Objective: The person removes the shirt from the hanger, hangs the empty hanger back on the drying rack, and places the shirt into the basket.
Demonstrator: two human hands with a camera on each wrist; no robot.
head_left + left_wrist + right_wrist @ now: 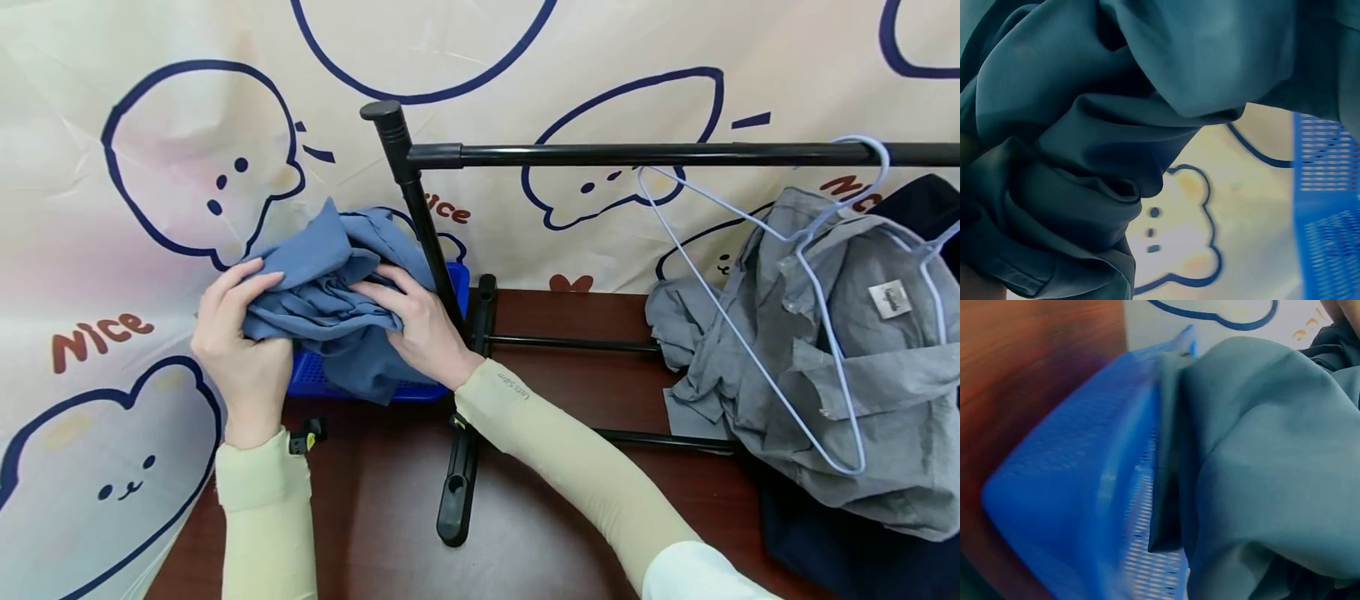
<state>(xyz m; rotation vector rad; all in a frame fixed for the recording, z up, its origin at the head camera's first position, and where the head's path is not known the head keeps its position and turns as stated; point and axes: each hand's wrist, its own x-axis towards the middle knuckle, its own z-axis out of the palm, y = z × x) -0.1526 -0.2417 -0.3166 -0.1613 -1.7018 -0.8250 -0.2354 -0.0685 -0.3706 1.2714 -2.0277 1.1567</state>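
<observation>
A bunched blue garment (pixel 322 287) is held up between both hands over a blue plastic basket (pixel 309 382). On its left side, my left hand (pixel 243 350) grips the folds between thumb and fingers. My right hand (pixel 427 325) holds it from the right, with fingertips tucked into the cloth. Loose fabric hangs down in front of the basket in the head view. Large folds of the garment (pixel 1147 69) fill much of the left wrist view. In the right wrist view the garment (pixel 1279 462) overlaps the inside of the basket (pixel 1054 481).
A black clothes rack post (pixel 423 225) stands close beside my right hand, its foot (pixel 453 500) on the brown table (pixel 375 517). Along the rack's bar (pixel 562 156), a lilac hanger (pixel 883 171) hangs at right, by a grey garment (pixel 885 467). Dark navy cloth (pixel 840 558) lies below.
</observation>
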